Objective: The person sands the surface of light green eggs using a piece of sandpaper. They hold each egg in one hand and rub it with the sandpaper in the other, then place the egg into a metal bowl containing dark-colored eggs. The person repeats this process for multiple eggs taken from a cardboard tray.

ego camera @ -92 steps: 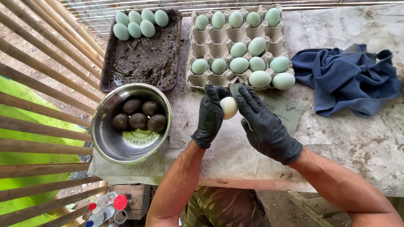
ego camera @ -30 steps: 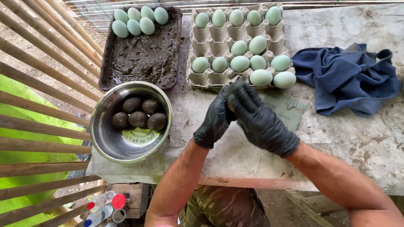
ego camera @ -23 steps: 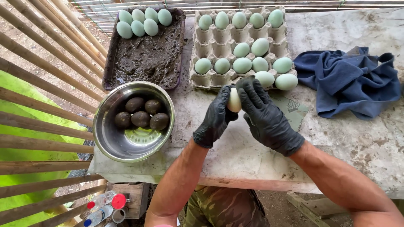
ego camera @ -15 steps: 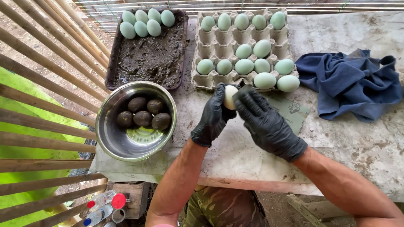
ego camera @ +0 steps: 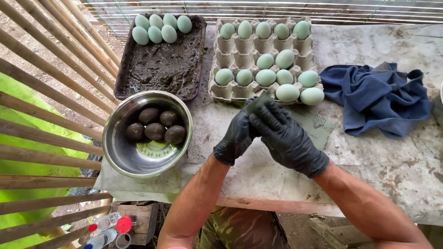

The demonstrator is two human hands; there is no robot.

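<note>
Both my hands wear black gloves and meet over the table's front middle. My left hand is cupped around a pale egg, which my fingers hide at this moment. Pressed over it, my right hand pinches a small grey-green abrasive sheet that sticks out above the fingers. Just behind them stands a grey cardboard egg tray with several pale blue-green eggs. A steel bowl at the left holds several dark mud-coated eggs.
A dark tray of black mud with several blue-green eggs sits back left. A crumpled blue cloth lies at the right. A green sheet lies under my right hand. A bamboo rail runs along the left.
The egg was visible between my hands earlier. My right hand has now closed over it with the abrasive sheet, and the hands have shifted slightly.
</note>
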